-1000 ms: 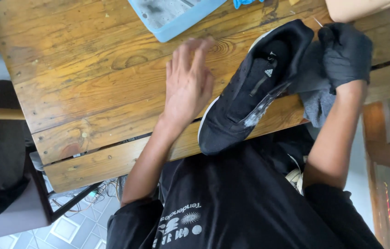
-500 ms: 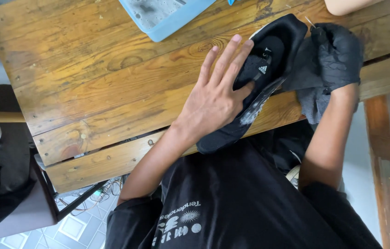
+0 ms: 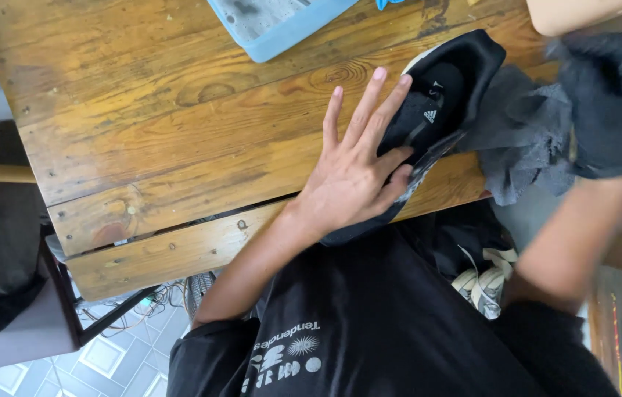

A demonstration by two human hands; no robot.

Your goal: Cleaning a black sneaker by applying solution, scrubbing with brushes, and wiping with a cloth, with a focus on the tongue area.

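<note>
A black sports shoe (image 3: pixel 449 87) with a pale sole lies on the wooden table (image 3: pixel 178 125), its toe end hanging over the near edge. My bare left hand (image 3: pixel 358 165) rests flat on the shoe's front half, fingers spread, pinning it down. My right hand (image 3: pixel 613 99), in a black glove, is blurred to the right of the shoe's heel and grips a dark grey cloth (image 3: pixel 520 143) that hangs beside the heel.
A light blue tray (image 3: pixel 281 22) with a grimy inside sits at the far edge. A pale tan object (image 3: pixel 575 11) shows at the top right. Tiled floor and cables (image 3: pixel 164 294) lie below the near edge. A dark chair (image 3: pixel 2 294) stands at the left.
My left hand moved from the bare table onto the shoe and now presses it down. The gloved right hand with the cloth shifted right, away from the heel.
</note>
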